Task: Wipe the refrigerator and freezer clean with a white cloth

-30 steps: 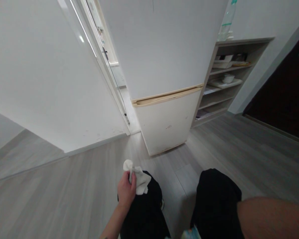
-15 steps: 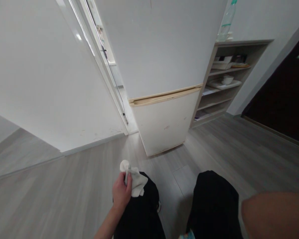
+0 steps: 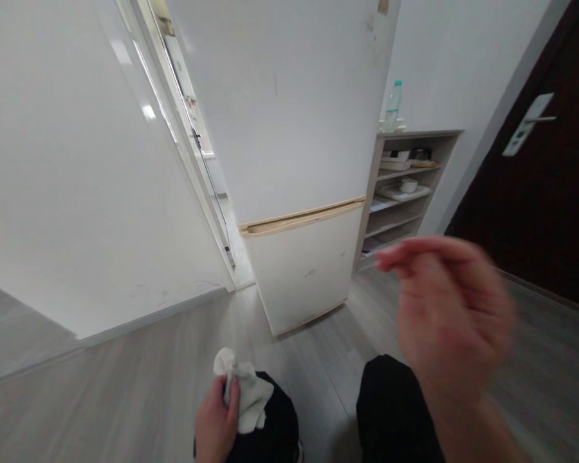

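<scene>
Grey wood-look flooring (image 3: 139, 392) extends beneath all the items listed. A white refrigerator (image 3: 289, 128) stands at center, with two doors stacked one above the other. Its yellowed handle strip (image 3: 302, 220) runs across the joint between the doors. To the left of the refrigerator is a glossy white wall panel (image 3: 77, 173); a narrow opening separates the two. To the right is an open shelf unit (image 3: 369, 199), with a clear bottle with a green cap (image 3: 393, 109) upright on top and a white cup (image 3: 408, 186) on a middle shelf. A dark door (image 3: 525, 212) with a metal lever handle (image 3: 542, 119) is at far right.

Left hand (image 3: 217, 418): pinches a white cloth (image 3: 255, 395) between thumb and fingers. The cloth is bunched at the grip; its loose part spreads over the black-clad left knee (image 3: 282, 431).

Right hand (image 3: 456, 321): held up above the black-clad right knee (image 3: 390, 405), well apart from the cloth. Fingers are curled toward the thumb; because of motion blur, whether the fingertips meet or pinch anything cannot be told.
</scene>
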Demonstrator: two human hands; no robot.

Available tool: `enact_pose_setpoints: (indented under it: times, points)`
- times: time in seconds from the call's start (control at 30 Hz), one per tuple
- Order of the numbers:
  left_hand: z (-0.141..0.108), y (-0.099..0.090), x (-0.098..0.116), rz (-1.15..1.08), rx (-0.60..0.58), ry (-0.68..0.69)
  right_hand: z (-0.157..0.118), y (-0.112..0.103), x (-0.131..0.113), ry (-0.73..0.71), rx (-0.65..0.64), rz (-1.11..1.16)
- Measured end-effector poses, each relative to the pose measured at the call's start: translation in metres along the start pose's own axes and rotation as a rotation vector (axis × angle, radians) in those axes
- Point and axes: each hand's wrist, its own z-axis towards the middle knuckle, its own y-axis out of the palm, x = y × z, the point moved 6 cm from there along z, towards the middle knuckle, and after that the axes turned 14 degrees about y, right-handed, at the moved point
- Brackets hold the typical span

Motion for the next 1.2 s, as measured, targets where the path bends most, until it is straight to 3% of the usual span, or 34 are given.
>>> enact_pose_setpoints:
  times: [0.07, 0.13, 0.2, 0.27, 0.37, 0.47, 0.77, 0.9, 1.0, 1.1, 1.2]
  points:
    - [-0.003, 0.0, 0.006, 0.04, -0.003, 0.028, 0.024, 0.014, 0.041, 0.233, -0.113, 0.142]
    - [-0.005, -0.002, 0.016, 0.094, -0.004, 0.077, 0.048, 0.045, 0.098, 0.606, -0.261, 0.333]
    - [-0.006, -0.003, 0.028, 0.132, 0.004, 0.148, 0.072, 0.083, 0.145, 0.852, -0.31, 0.49]
    - [-0.007, -0.002, 0.039, 0.15, 0.018, 0.217, 0.096, 0.121, 0.182, 1.059, -0.276, 0.57]
    - [-0.006, 0.004, 0.05, 0.168, 0.012, 0.288, 0.137, 0.164, 0.213, 1.071, -0.11, 0.599]
    - [-0.002, 0.013, 0.06, 0.183, -0.011, 0.334, 0.165, 0.192, 0.227, 1.006, -0.03, 0.612]
    - [0.016, 0.046, 0.092, 0.157, -0.097, 0.416, 0.195, 0.218, 0.248, 0.981, -0.081, 0.716]
    - [0.021, 0.058, 0.1, 0.116, -0.114, 0.45, 0.182, 0.214, 0.248, 0.904, 0.031, 0.715]
    - [0.025, 0.062, 0.102, 0.096, -0.102, 0.457, 0.154, 0.19, 0.237, 0.835, 0.044, 0.72]
    - [0.026, 0.061, 0.104, 0.077, -0.081, 0.461, 0.117, 0.142, 0.216, 0.795, -0.081, 0.689]
    - [0.025, 0.056, 0.102, 0.019, -0.071, 0.433, 0.082, 0.067, 0.19, 0.659, -0.069, 0.644]
